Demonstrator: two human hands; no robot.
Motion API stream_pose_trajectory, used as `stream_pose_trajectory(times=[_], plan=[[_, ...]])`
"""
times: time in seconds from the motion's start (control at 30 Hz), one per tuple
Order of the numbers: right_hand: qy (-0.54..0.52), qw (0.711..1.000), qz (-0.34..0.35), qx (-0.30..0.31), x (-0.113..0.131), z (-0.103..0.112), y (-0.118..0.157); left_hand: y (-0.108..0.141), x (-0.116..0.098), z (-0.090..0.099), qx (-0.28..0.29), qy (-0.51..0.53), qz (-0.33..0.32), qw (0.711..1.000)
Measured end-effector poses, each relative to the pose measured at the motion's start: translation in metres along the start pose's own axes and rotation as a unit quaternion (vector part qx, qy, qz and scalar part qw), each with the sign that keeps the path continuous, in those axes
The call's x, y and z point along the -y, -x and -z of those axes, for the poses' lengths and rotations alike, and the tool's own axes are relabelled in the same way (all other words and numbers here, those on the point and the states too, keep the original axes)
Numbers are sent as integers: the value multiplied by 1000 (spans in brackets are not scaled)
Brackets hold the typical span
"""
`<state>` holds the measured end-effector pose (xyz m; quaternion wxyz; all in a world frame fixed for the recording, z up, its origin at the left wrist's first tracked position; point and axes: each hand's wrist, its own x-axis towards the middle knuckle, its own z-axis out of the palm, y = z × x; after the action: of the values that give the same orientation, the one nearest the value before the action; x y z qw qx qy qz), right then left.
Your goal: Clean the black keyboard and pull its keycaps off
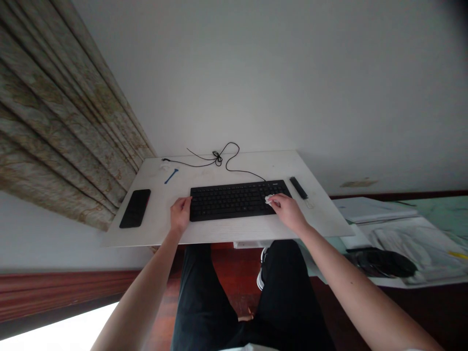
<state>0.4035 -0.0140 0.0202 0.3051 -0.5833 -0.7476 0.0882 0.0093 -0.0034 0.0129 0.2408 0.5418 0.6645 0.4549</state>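
Note:
A black keyboard [226,201] lies flat on a white table [204,234]. At its left edge, my left hand [180,213] is closed, with the fingertips gripping the side. Over the number keys at the right end, my right hand [287,210] pinches a small crumpled white tissue [269,199], which rests against the keys. From the keyboard's back edge runs a thin black cable [241,170], tied in a bundle further back.
On the left lie a black phone [135,208] and a small blue tool [171,176]. A dark narrow object [298,187] with a thin loop sits right of the keyboard. A wall stands behind, a patterned curtain [73,107] at left. A black bag [382,262] lies at lower right.

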Motion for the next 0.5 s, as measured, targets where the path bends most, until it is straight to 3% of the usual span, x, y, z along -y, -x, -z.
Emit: stream_pose_trajectory(times=[0.2, 0.5], plan=[[-82, 994, 49, 55, 51, -38, -20, 0, 1, 0, 1, 0, -12, 1000], [-109, 975, 142, 128, 143, -96, -44, -2, 11, 2, 12, -8, -29, 999]])
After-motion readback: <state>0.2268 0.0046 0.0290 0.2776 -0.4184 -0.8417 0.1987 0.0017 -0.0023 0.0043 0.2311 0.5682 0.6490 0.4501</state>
